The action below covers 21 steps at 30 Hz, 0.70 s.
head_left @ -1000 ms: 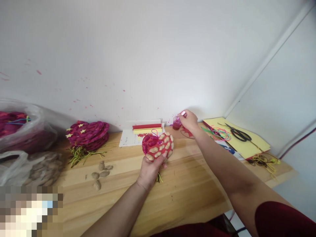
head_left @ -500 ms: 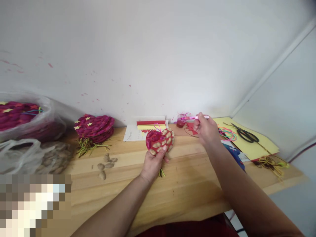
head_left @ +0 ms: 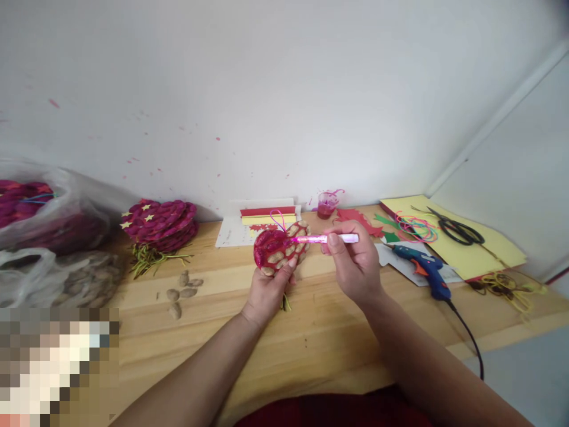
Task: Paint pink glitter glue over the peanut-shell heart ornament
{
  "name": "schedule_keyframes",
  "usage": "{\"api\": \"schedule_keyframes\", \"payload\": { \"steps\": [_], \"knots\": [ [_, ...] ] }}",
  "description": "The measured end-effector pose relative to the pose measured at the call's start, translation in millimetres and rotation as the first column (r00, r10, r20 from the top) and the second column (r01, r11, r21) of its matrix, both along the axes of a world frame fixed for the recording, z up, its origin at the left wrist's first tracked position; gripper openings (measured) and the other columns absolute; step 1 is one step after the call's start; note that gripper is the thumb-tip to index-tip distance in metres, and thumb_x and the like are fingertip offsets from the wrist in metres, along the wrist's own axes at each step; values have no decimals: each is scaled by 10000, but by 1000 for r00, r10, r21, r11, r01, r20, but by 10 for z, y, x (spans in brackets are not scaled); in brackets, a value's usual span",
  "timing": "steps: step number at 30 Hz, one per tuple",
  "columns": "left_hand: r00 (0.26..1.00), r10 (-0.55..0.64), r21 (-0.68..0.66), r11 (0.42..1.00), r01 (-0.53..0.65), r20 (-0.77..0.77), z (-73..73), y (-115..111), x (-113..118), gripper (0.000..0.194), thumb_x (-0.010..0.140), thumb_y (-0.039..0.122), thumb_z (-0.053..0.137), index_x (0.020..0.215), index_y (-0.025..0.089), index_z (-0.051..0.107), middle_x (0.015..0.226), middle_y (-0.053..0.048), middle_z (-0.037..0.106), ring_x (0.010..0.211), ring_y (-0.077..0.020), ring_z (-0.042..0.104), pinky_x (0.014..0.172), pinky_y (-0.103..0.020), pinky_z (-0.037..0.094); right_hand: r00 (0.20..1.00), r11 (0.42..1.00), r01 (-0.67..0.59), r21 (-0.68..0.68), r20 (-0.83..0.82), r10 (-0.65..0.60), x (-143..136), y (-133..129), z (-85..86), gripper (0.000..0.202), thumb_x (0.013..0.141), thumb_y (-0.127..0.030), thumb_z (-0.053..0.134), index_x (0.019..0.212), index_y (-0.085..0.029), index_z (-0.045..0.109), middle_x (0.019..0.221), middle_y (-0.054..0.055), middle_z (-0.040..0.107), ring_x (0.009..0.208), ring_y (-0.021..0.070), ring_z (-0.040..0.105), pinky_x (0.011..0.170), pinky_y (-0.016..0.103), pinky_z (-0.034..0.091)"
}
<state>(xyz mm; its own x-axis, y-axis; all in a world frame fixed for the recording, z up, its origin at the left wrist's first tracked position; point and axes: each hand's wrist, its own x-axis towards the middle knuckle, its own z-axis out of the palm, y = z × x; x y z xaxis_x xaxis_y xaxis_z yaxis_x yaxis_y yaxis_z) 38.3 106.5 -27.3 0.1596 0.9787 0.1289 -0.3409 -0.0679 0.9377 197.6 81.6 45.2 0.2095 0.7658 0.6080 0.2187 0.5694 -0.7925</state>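
My left hand (head_left: 269,292) holds a round red disc covered with peanuts (head_left: 278,256) by its lower edge, thumb on top. Peanuts on its upper left are painted magenta; the others are bare tan. A pink string loop (head_left: 278,219) rises from its top. Between the thumb and fingers of my right hand (head_left: 355,261) is a white-handled paintbrush (head_left: 342,238), its magenta tip touching the disc's upper part. Behind them, by the wall, stands a clear cup of magenta paint (head_left: 326,206).
Magenta peanut discs (head_left: 164,225) are stacked at left, beside plastic bags (head_left: 66,261). Loose peanuts (head_left: 186,292) lie nearer. At right are a blue glue gun (head_left: 429,267) with a cord, black scissors (head_left: 457,230), yellow paper (head_left: 498,255), coloured strings (head_left: 415,226) and red paper (head_left: 360,220).
My right hand has moved left and down from the paint cup, bringing the brush onto the disc. The view has shifted, showing more of the glue gun. My left hand still holds the disc.
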Motion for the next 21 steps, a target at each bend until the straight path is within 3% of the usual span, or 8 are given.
{"api": "schedule_keyframes", "payload": {
  "steps": [4, 9, 21],
  "knots": [
    [998, 11, -3, 1000, -11, -66, 24, -28, -27, 284, 857, 444, 818, 835, 170, 745, 629, 1, 635, 551, -111, 510, 528, -227, 439, 999, 1000, -17, -5, 50, 17, -2, -26, -1, 106, 1028, -317, 611, 1032, -217, 647, 790, -7, 659, 695, 125, 616, 642, 273, 481],
    [995, 5, 9, 1000, -4, -97, 52, -44, -36, 334, 862, 451, 813, 742, 173, 671, 602, 10, 599, 556, -105, 497, 521, -222, 409, 998, 1000, -25, -3, 54, 25, 5, -23, 9, 95, 1033, -305, 601, 1032, -218, 638, 798, -6, 658, 707, 130, 617, 650, 286, 477],
    [995, -15, -20, 1000, 13, -100, 46, -46, -52, 324, 864, 467, 808, 810, 157, 732, 620, -10, 619, 573, -118, 516, 521, -232, 381, 995, 999, 33, -22, 91, -31, 35, -13, -5, 102, 1032, -316, 605, 1004, -220, 625, 788, -17, 648, 685, 120, 592, 636, 282, 456]
  ]
}}
